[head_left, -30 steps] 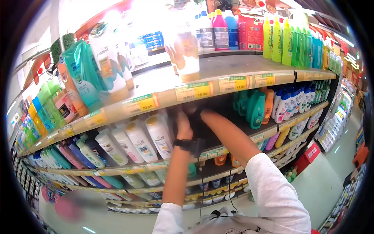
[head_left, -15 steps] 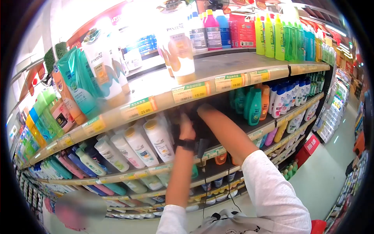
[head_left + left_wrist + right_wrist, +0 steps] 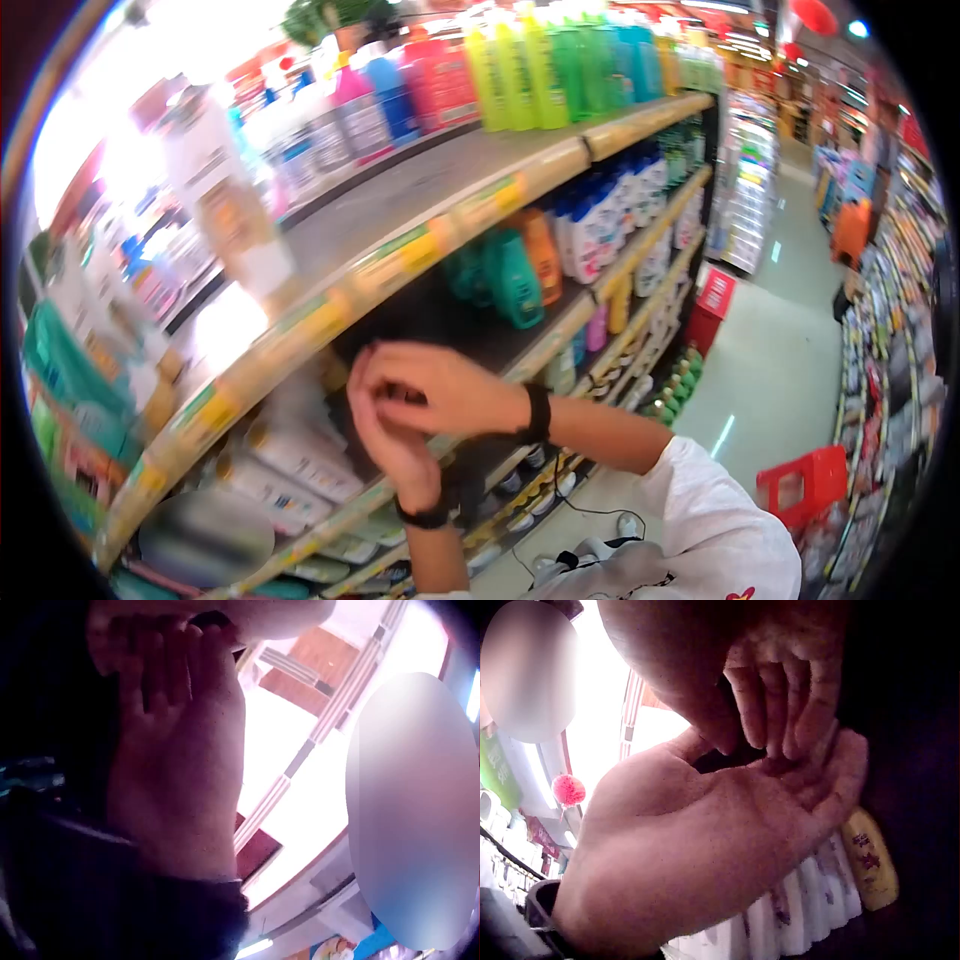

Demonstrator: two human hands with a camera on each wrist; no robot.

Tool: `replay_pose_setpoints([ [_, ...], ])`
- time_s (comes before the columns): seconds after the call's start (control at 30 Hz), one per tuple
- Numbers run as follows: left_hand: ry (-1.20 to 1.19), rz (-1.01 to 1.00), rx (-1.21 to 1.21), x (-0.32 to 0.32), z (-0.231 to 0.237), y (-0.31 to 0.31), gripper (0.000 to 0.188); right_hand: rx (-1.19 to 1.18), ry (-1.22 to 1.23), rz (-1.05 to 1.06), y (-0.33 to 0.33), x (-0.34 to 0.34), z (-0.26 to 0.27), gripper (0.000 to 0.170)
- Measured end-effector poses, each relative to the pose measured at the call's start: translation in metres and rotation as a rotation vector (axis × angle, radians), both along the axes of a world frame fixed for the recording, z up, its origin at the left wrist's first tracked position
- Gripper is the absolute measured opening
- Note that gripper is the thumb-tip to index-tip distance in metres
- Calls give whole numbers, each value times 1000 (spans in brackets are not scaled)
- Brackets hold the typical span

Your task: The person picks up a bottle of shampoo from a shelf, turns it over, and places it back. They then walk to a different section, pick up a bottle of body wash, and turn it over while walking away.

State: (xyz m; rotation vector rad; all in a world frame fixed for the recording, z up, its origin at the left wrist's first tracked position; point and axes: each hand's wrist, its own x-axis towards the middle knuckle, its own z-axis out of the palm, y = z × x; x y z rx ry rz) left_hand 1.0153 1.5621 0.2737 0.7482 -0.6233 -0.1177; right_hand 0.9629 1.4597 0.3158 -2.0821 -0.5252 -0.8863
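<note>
Both hands are together in front of the middle shelf in the head view. My right hand (image 3: 455, 385) crosses over my left hand (image 3: 400, 450), its fingertips at the left fingers, with a small dark gap between the palms. Neither hand shows an object in it. In the wrist views, loosely bent fingers of one hand meet the palm side of the other. Each wrist wears a dark strap. Nearest the hands are a green shampoo bottle (image 3: 514, 280) and an orange bottle (image 3: 541, 255), standing on the middle shelf beyond them.
White bottles (image 3: 292, 470) lean on the shelf at lower left, blurred. The upper shelf's edge (image 3: 405, 255) with price tags runs above the hands. Yellow-green bottles (image 3: 543, 65) stand on top. A red basket (image 3: 803, 487) and an aisle floor (image 3: 745, 340) are at right.
Both hands have come out from under the upper shelf and met in front of it, nearer the body. The head view has turned to the right.
</note>
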Motion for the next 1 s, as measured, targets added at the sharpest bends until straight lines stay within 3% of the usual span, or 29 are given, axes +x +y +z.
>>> replay_pose_setpoints([
  [0.03, -24, -37, 2, -17, -4, -3, 53, 36, -30, 1, -5, -19, -9, 15],
  [0.07, -132, 16, 29, -20, -23, -12, 49, 148, 54, -15, -12, -37, -24, 13],
  [0.1, -240, 75, 55, -23, -43, -20, 47, 216, -28, -23, -23, -46, -47, 13],
  [0.17, -283, 231, 118, -50, -69, -41, 30, 326, -3, -227, -45, -76, -94, 13],
  [0.3, -302, 255, 260, -103, -140, -78, 25, 552, -166, -535, -66, -159, -175, 28],
  [0.37, -299, 67, 315, -133, -170, -93, 24, 579, -125, -739, -79, -212, -210, 32],
  [0.43, -479, -41, 550, -141, -221, -109, 16, 598, -148, -944, -107, -262, -254, 32],
  [0.5, -630, -212, 714, -163, -222, -127, 14, 758, -81, -1174, -134, -319, -307, 33],
  [0.57, -637, -213, 811, -169, -272, -141, 16, 1050, -158, -1456, -166, -386, -386, 31],
  [0.6, -641, -211, 855, -167, -310, -148, 17, 1087, -165, -1642, -177, -426, -425, 31],
  [0.67, -422, -226, 916, -156, -391, -153, 19, 1357, -353, -1969, -183, -507, -528, 25],
  [0.7, -309, -232, 947, -151, -427, -151, 20, 1430, -419, -2192, -186, -570, -642, 28],
  [0.73, -256, -231, 1021, -143, -454, -146, 23, 1290, -252, -2675, -166, -602, -648, 34],
  [0.77, -202, -232, 1094, -136, -477, -140, 26, 1435, 72, -2675, -135, -657, -679, 35],
  [0.8, -167, -205, 1182, -134, -490, -138, 25, 1557, 1, -2747, -98, -672, -637, 37],
  [0.83, -156, -172, 1261, -139, -496, -146, 25, 1598, -167, -2939, -70, -700, -650, 37],
  [0.87, -148, -135, 1341, -148, -500, -156, 25, 1718, -233, -3005, -39, -722, -648, 37],
  [1.0, -192, -64, 1525, -184, -511, -211, 24, 2133, -289, -2948, 26, -765, -627, 37],
])
